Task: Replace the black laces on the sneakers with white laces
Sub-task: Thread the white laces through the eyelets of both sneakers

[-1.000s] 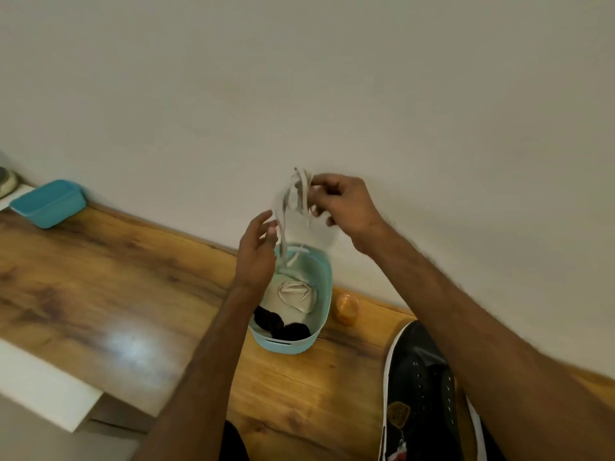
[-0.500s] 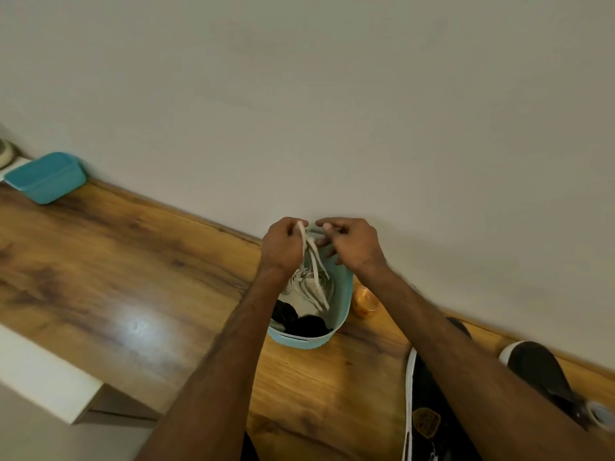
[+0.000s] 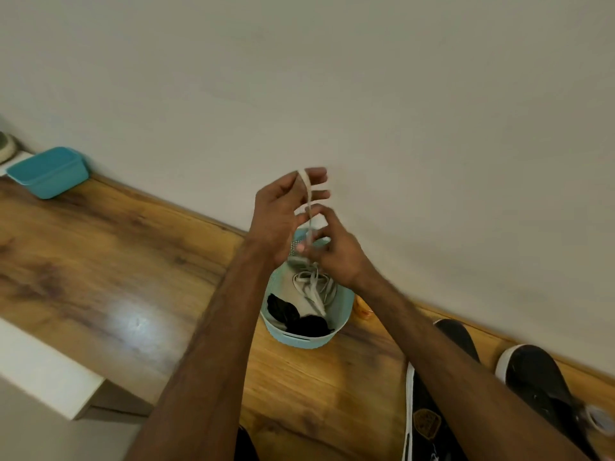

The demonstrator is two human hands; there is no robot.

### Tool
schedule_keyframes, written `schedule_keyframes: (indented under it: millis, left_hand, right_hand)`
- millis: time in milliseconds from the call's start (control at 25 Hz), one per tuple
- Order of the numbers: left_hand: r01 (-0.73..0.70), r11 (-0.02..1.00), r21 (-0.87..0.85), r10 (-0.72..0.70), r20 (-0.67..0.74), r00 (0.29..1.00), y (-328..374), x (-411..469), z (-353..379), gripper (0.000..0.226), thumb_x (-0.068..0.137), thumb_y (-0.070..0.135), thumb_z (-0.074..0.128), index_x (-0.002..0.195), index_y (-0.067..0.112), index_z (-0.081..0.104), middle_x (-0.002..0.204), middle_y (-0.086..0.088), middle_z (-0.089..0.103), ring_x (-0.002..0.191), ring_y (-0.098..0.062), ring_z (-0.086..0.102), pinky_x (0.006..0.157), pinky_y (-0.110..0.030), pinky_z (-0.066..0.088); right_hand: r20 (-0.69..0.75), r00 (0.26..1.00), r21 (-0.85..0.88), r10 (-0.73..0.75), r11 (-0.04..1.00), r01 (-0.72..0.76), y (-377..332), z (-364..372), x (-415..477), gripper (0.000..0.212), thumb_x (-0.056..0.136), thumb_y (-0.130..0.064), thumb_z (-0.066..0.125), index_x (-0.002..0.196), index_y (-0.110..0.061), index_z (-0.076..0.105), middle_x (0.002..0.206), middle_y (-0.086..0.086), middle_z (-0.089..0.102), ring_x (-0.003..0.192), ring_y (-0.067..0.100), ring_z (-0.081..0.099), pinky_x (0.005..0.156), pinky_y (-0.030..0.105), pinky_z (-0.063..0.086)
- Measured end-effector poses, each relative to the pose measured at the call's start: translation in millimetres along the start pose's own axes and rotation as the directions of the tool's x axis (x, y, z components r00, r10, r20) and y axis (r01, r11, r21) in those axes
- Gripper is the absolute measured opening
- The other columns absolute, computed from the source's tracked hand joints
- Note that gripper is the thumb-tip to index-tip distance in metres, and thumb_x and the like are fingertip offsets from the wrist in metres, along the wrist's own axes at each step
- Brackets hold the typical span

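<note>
- The left hand point(image 3: 279, 214) is raised above the basket. It appears to pinch a white lace point(image 3: 308, 201) at its top between thumb and forefinger, with the other fingers spread wide.
- The right hand point(image 3: 336, 257) is lower and just beside the left. Its fingers are curled in on the same strand in a narrow pinch, though blur hides the exact hold.
- From the right hand the strand drops straight into the basket point(image 3: 299, 341), where it joins a loose heap point(image 3: 314, 286) of white lace.
- Black laces point(image 3: 299, 316) lie in the front of the same basket, touching the white heap.
- The two sneakers point(image 3: 535, 380) stand at the right on the table point(image 3: 100, 261). The nearer one is partly hidden under the right arm.
- A small orange thing point(image 3: 362, 311) sits just behind the basket, and a blue box point(image 3: 50, 171) is well apart at far left.
- Risks, as I judge them:
  - The heap looks looped over itself, so a quick pull could tighten it into a knot.
  - A loop may snag the black laces and drag them out too.
  - The basket looks light, so a snagged strand could tip or slide it.
  - The left pinch is at the very end, so it could slip.
</note>
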State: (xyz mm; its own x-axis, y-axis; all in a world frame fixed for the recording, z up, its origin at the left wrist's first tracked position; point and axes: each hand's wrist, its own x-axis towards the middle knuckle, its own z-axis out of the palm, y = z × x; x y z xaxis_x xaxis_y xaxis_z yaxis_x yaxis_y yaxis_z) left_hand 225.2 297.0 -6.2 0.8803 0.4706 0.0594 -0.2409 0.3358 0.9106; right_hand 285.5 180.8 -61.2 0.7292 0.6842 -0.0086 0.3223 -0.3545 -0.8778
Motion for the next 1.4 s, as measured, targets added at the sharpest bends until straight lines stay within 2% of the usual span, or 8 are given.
schedule_keyframes:
  millis: [80, 160, 520, 760, 960, 1160, 1280, 1400]
  left_hand:
    - [-0.041, 0.992, -0.121, 0.055, 0.116, 0.992, 16.1, -3.0, 8.0, 0.024, 0.103, 0.013, 0.046, 0.113, 0.012, 0.068, 0.118, -0.006, 0.067, 0.101, -0.021, 0.061, 0.089, -0.043, 0.054]
    - [-0.094, 0.983, -0.155, 0.115, 0.135, 0.984, 25.5, -5.1, 13.6, 0.023, 0.101, 0.011, 0.049, 0.116, 0.013, 0.067, 0.124, -0.004, 0.065, 0.103, -0.019, 0.058, 0.094, -0.045, 0.051]
    - [-0.118, 0.947, 0.299, 0.151, -0.091, 0.984, 1.3, -17.2, -1.5, 0.043, 0.095, 0.006, 0.06, 0.135, 0.022, 0.056, 0.13, 0.003, 0.058, 0.097, -0.007, 0.059, 0.091, -0.038, 0.052]
    - [-0.191, 0.593, 0.782, 0.001, 0.236, 0.972, -22.7, -24.5, 21.4, 0.051, 0.09, 0.033, 0.069, 0.138, 0.035, 0.052, 0.123, 0.003, 0.051, 0.105, -0.012, 0.054, 0.095, -0.029, 0.048]
    - [-0.14, 0.423, 0.895, 0.029, 0.141, 0.99, -11.2, -20.7, 19.6, 0.024, 0.101, 0.023, 0.049, 0.101, 0.022, 0.072, 0.097, -0.004, 0.056, 0.085, -0.019, 0.059, 0.076, -0.027, 0.047]
    - [-0.047, 0.949, 0.313, 0.009, 0.121, 0.993, 35.9, -29.2, 30.8, 0.035, 0.107, 0.017, 0.034, 0.103, 0.005, 0.067, 0.086, -0.011, 0.048, 0.059, -0.012, 0.048, 0.049, -0.03, 0.05]
    - [-0.034, 0.998, 0.044, 0.022, 0.246, 0.969, 52.9, -39.9, 55.1, 0.033, 0.107, 0.016, 0.033, 0.102, 0.007, 0.064, 0.079, -0.007, 0.049, 0.06, -0.014, 0.046, 0.047, -0.029, 0.043]
    - [-0.026, 0.997, 0.073, -0.002, 0.359, 0.933, 52.3, -40.4, 66.1, 0.026, 0.105, 0.012, 0.037, 0.103, 0.01, 0.063, 0.077, -0.007, 0.047, 0.061, -0.018, 0.045, 0.047, -0.029, 0.037]
  right_hand:
    - [0.009, 1.0, 0.046, 0.004, 0.999, -0.005, -12.0, -2.1, 4.9, 0.009, 0.09, -0.023, 0.071, 0.098, -0.027, 0.066, 0.085, -0.002, 0.071, 0.07, 0.014, 0.07, 0.062, 0.027, 0.054]
    - [-0.014, 1.0, 0.092, -0.001, 0.996, 0.002, -28.9, -9.4, 10.4, 0.018, 0.098, -0.012, 0.058, 0.084, -0.014, 0.069, 0.077, 0.006, 0.072, 0.065, 0.019, 0.069, 0.062, 0.027, 0.055]
    - [-0.257, 0.961, 0.643, -0.101, 0.724, 0.248, -200.8, -122.0, -0.5, 0.043, 0.11, -0.026, 0.025, 0.103, -0.006, 0.063, 0.098, 0.014, 0.076, 0.092, 0.027, 0.074, 0.089, 0.039, 0.058]
    - [-0.409, 0.85, 0.735, -0.332, 0.433, 0.522, -268.6, -156.3, -32.1, 0.026, 0.102, 0.002, 0.034, 0.091, 0.007, 0.058, 0.078, 0.018, 0.067, 0.075, 0.034, 0.069, 0.085, 0.053, 0.058]
    - [-0.447, 0.836, 0.711, -0.318, 0.441, 0.548, -261.1, -181.3, -36.3, 0.032, 0.105, -0.007, 0.034, 0.117, 0.014, 0.055, 0.103, 0.029, 0.069, 0.094, 0.04, 0.069, 0.089, 0.052, 0.057]
    - [-0.464, 0.884, 0.403, -0.058, 0.875, 0.269, -168.8, -115.4, -51.5, 0.022, 0.102, -0.026, 0.054, 0.089, -0.016, 0.069, 0.094, 0.009, 0.075, 0.091, 0.021, 0.07, 0.086, 0.031, 0.054]
    - [-0.215, 0.969, 0.437, 0.118, 0.899, -0.013, -120.3, -66.9, -70.0, 0.035, 0.104, -0.041, 0.042, 0.089, -0.018, 0.064, 0.078, 0.0, 0.066, 0.069, 0.01, 0.063, 0.063, 0.022, 0.052]
    - [-0.138, 0.96, 0.439, 0.242, 0.884, -0.16, -112.1, -68.5, -81.5, 0.05, 0.104, -0.048, 0.035, 0.084, -0.013, 0.063, 0.064, 0.002, 0.058, 0.055, 0.011, 0.055, 0.05, 0.022, 0.045]
